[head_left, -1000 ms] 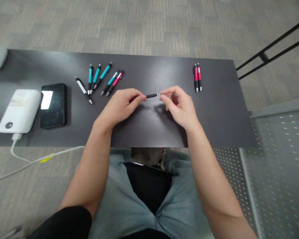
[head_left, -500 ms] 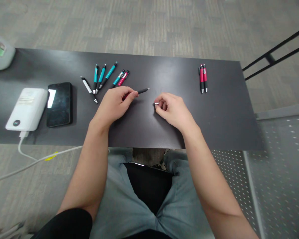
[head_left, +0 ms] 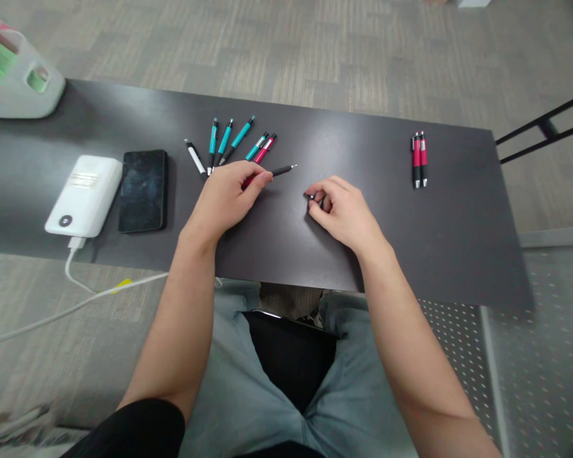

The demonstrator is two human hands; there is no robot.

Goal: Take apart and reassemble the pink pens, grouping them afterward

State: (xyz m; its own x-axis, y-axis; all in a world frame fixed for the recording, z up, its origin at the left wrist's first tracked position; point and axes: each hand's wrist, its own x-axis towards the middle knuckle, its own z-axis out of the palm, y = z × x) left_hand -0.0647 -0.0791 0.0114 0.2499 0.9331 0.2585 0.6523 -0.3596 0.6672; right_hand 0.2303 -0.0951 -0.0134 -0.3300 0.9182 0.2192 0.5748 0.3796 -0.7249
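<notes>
head view: the left hand point(head_left: 233, 193) pinches a slim red-and-black pen point(head_left: 281, 171) over the dark flat tabletop point(head_left: 458, 248), long axis crosswise, tip point(head_left: 294, 166) pointing right and slightly away. the right hand point(head_left: 342, 208), at that tip a second ago, now sits apart, pinching what appears a small silvery piece point(head_left: 312, 197), leaving the tip bare.

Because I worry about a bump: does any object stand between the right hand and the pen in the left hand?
Nothing visible stands between the right hand and the pen in the left hand; dark tabletop shows there.
</notes>
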